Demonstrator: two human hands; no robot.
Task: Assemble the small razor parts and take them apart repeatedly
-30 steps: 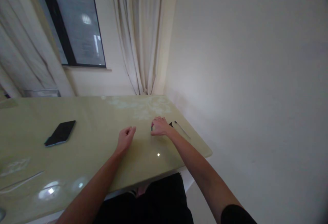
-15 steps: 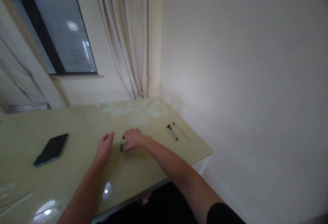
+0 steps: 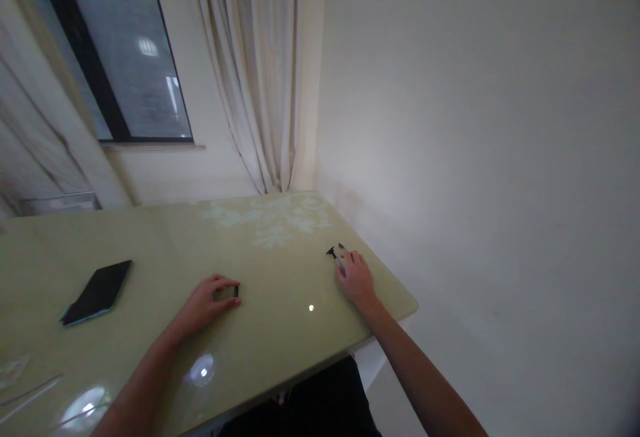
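— What has the left hand [image 3: 207,302] got there?

— A small dark piece [image 3: 235,290], pinched between thumb and fingertips, a narrow grip. It sits low over the desk [image 3: 280,330], a little in front of the person. Too small to say what it is.

— And the right hand [image 3: 356,279]?

— Out near the desk's right edge, palm down, fingers laid over a razor [image 3: 334,255]. Only the black head and a bit of the handle show past the fingertips. Whether the fingers have closed round the handle or just rest on it, I cannot tell.

— Anything else beside it?

— Another dark tip pokes out just past the razor's head, touching or nearly so; the rest is under the hand, so I can't name it.

— Any box, tray or cup on the desk?

— None that I can see from here. A dark phone [image 3: 97,291] lies flat well to the left of the left hand, apart from both hands. The desk top is pale green and glossy, with a white flower print [image 3: 270,220] toward the far corner.

— And behind?

— A cream curtain [image 3: 260,77] hangs in the corner by a dark window [image 3: 120,50]
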